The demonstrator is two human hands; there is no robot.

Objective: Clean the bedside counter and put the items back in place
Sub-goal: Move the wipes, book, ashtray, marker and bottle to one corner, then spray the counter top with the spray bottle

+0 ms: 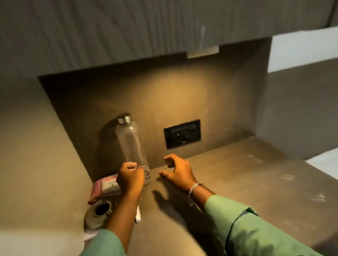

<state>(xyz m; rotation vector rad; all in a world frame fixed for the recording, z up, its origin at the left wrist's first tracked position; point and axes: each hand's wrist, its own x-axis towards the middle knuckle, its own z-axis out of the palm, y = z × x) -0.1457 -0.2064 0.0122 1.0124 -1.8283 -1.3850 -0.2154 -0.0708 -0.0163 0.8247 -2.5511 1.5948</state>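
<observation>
A clear plastic bottle with a silver cap stands upright at the back left of the brown counter. My left hand is curled into a fist right in front of the bottle's base, and whether it grips anything is unclear. My right hand hovers just right of the bottle, fingers spread, holding nothing. A pink and white wipes pack lies left of my left hand. In front of the pack sits a round grey ashtray-like dish with a dark hole.
A black socket plate is set in the back wall, right of the bottle. A cabinet overhangs the niche. A small white stick-like item lies under my left forearm. White bedding shows at the right.
</observation>
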